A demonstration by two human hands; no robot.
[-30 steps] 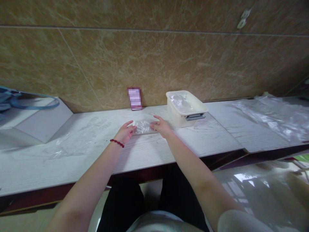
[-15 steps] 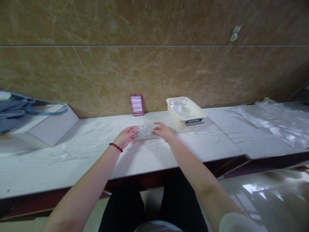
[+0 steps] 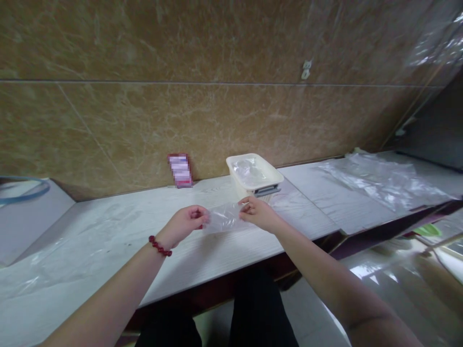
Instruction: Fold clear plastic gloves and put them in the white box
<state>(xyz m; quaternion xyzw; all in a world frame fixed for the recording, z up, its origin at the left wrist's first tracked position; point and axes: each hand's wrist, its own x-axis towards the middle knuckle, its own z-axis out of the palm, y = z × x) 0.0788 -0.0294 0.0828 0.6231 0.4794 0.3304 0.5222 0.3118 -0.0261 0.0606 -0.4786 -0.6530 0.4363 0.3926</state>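
A small clear plastic bag (image 3: pixel 223 218) is stretched between my two hands, just above the white wood-grain counter (image 3: pixel 202 262). My left hand (image 3: pixel 191 219), with a red bead bracelet at the wrist, pinches the bag's left end. Its right end is gripped between the thumb and fingers of my right hand (image 3: pixel 257 212). Right behind that hand stands a cream plastic basket (image 3: pixel 235 180) with a grey handle. Inside the basket lies clear plastic film (image 3: pixel 249 171).
A phone (image 3: pixel 180 171) leans against the brown marbled wall (image 3: pixel 144 120). Clear plastic sheets (image 3: pixel 383 180) spread over the counter's right part, and more film (image 3: pixel 72 246) lies at left. A white box (image 3: pixel 32 217) stands at the far left.
My view has turned to the right, so the basket and phone sit further left. Both hands still hold the bag, which looks pulled flatter between them.
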